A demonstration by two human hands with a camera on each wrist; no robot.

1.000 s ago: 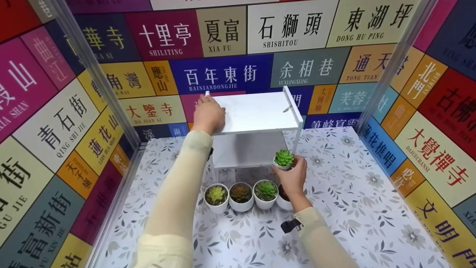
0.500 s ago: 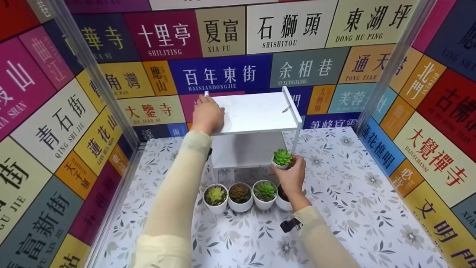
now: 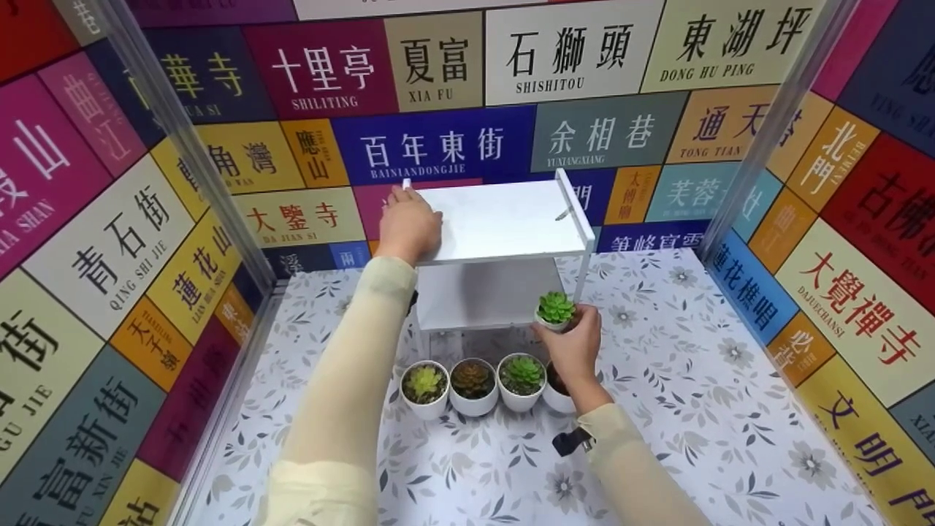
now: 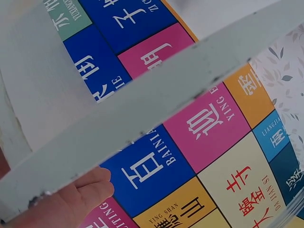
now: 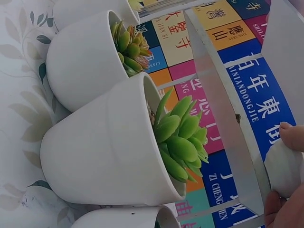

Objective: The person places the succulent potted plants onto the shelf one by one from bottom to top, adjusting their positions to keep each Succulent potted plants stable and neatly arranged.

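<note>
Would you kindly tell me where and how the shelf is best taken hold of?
I'd suggest the raised bars at the two ends of the shelf, coming from the outer left and right sides. They stand above its top, so can probably be wrapped, while the row of pots leaves the near side awkward. The left grip is at the left end; the right end is free.
</note>
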